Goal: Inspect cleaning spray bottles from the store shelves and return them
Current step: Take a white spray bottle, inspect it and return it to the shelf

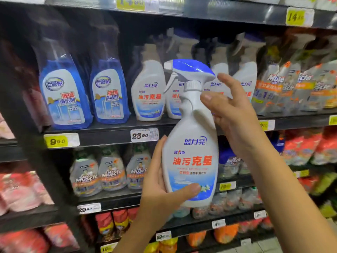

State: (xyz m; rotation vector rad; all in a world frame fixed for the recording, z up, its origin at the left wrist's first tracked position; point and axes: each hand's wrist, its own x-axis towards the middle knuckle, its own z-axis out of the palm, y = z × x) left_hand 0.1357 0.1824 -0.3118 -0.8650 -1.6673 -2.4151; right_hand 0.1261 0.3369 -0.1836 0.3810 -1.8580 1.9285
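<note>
While left hand (159, 195) fingers clasp spray bottle (190, 154) base | right hand (234, 117) fingers grip neck

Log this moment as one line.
phase: inspect | left hand: grips white spray bottle base | right hand: holds its neck | shelf: matching bottles behind

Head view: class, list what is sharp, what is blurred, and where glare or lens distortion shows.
Head view: the white spray bottle held by the left hand and right hand is sharp; the shelved blue bottles behind are blurred; glare streaks its blue trigger cap; the top shelf edge slopes, wide-angle skew.
</note>
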